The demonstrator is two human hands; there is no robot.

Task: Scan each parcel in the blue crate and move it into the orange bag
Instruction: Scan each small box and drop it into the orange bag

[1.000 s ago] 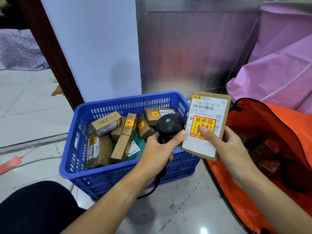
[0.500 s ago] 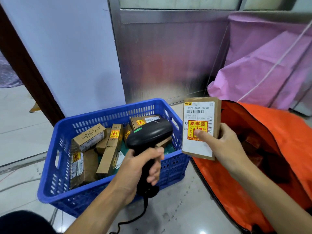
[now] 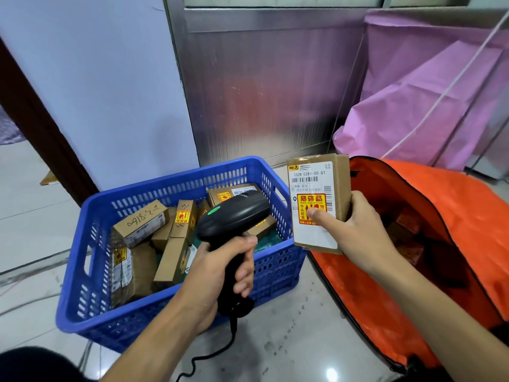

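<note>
My left hand [image 3: 217, 274] grips the handle of a black barcode scanner [image 3: 234, 219], whose head points right and shows a green light on top. My right hand [image 3: 355, 232] holds a flat cardboard parcel [image 3: 316, 186] upright between the blue crate [image 3: 88, 271] and the orange bag [image 3: 454, 216], thumb on its red and yellow sticker. The parcel's white label with the barcode faces the scanner. Several more cardboard parcels [image 3: 143, 221] lie jumbled in the crate. Dark parcels lie inside the open bag.
The crate and bag stand on a glossy tiled floor [image 3: 289, 340]. A metal panel [image 3: 261, 92] and a white wall rise behind the crate. Pink sheeting [image 3: 427, 92] hangs behind the bag. The scanner cable [image 3: 214, 351] trails down toward me.
The scanner has swung from facing away to lying sideways, its head now aimed at the parcel's label. The parcel has stayed upright in my right hand near the bag's mouth.
</note>
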